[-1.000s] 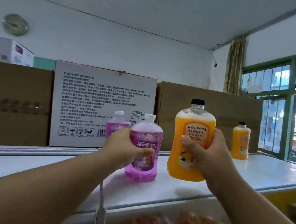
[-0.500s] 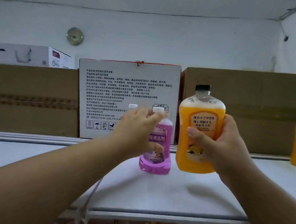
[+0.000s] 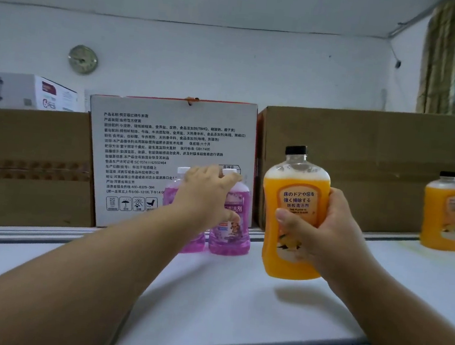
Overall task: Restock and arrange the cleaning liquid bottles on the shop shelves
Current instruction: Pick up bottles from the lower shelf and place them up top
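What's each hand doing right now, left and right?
Left hand: curled round the purple bottle standing on the shelf.
Right hand: holding the orange bottle upright, just above the shelf.

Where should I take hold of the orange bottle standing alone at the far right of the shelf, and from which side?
Take the far orange bottle round the middle of its body, coming from the front. It stands upright on the white shelf with open space before it, while a brown carton stands behind it. The black cap looks too small for a steady grip.
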Demonstrator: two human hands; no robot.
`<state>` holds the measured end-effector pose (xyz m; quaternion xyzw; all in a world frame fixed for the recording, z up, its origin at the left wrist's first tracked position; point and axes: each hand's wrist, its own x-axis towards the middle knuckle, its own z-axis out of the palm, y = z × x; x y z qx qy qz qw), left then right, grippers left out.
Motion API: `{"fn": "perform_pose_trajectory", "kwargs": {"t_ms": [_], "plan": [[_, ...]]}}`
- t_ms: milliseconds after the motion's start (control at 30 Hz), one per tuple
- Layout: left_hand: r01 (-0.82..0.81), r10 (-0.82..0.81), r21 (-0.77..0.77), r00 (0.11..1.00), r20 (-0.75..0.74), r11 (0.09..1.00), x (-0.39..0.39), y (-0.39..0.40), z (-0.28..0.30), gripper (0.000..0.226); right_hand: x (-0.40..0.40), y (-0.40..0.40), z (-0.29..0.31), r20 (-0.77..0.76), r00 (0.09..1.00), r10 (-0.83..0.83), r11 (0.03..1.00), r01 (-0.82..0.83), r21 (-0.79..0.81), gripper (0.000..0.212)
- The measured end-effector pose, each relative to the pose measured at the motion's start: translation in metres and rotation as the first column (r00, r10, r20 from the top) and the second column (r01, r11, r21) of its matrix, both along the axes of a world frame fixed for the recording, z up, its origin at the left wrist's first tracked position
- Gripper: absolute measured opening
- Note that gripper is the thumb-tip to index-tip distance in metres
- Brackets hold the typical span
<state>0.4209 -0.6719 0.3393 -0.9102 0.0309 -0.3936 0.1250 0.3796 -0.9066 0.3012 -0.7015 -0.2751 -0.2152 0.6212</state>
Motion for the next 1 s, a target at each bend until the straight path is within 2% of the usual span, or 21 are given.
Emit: {"fn": "perform_pose_trajectory", "kwargs": {"t_ms": [367,533,600,633,700,767,800,867,933,1000], "plan": [[-0.037,0.035,0.053,0.999,0.04,0.998,0.011,0.009,-0.003,0.09,-0.002,0.009,-0.007,-0.012,0.999,-0.047,0.998,0.047,-0.041,0.069],[-0.129,0.128,0.075,0.992,0.016,0.989,-0.001,0.0,-0.003,0.089,-0.003,0.006,-0.006,0.009,0.999,-0.048,0.998,0.049,-0.03,0.069],[-0.135,0.131,0.058,0.989,0.065,0.989,-0.014,-0.007,0.001,0.085,-0.004,0.001,-0.003,0.021,0.999,-0.042,0.999,0.042,0.001,0.07],[-0.08,0.076,0.036,0.992,0.1,0.996,-0.022,-0.013,0.003,0.079,-0.005,-0.003,-0.001,0.026,0.998,-0.054,0.998,0.054,0.015,0.07],[0.159,-0.154,-0.041,0.984,0.089,0.986,-0.04,-0.031,0.0,0.065,-0.007,-0.013,0.004,0.052,0.993,-0.105,0.994,0.104,0.031,0.07],[0.357,-0.373,-0.167,0.925,-0.075,0.919,-0.054,-0.057,-0.01,0.059,-0.009,-0.028,0.011,0.119,0.981,-0.152,0.988,0.147,0.05,0.074],[0.398,-0.451,-0.266,0.874,-0.182,0.878,-0.059,-0.071,-0.017,0.062,-0.011,-0.039,0.015,0.151,0.974,-0.171,0.985,0.165,0.055,0.08],[0.379,-0.574,-0.492,0.744,-0.342,0.784,-0.062,-0.101,-0.029,0.07,-0.014,-0.064,0.021,0.202,0.957,-0.21,0.978,0.206,0.039,0.088],[0.348,-0.653,-0.612,0.65,-0.388,0.71,-0.059,-0.132,-0.034,0.075,-0.017,-0.092,0.025,0.243,0.933,-0.264,0.963,0.268,0.016,0.087],[0.353,-0.704,-0.665,0.604,-0.375,0.658,-0.057,-0.165,-0.033,0.077,-0.019,-0.125,0.025,0.246,0.914,-0.324,0.944,0.329,0.023,0.083]]}}
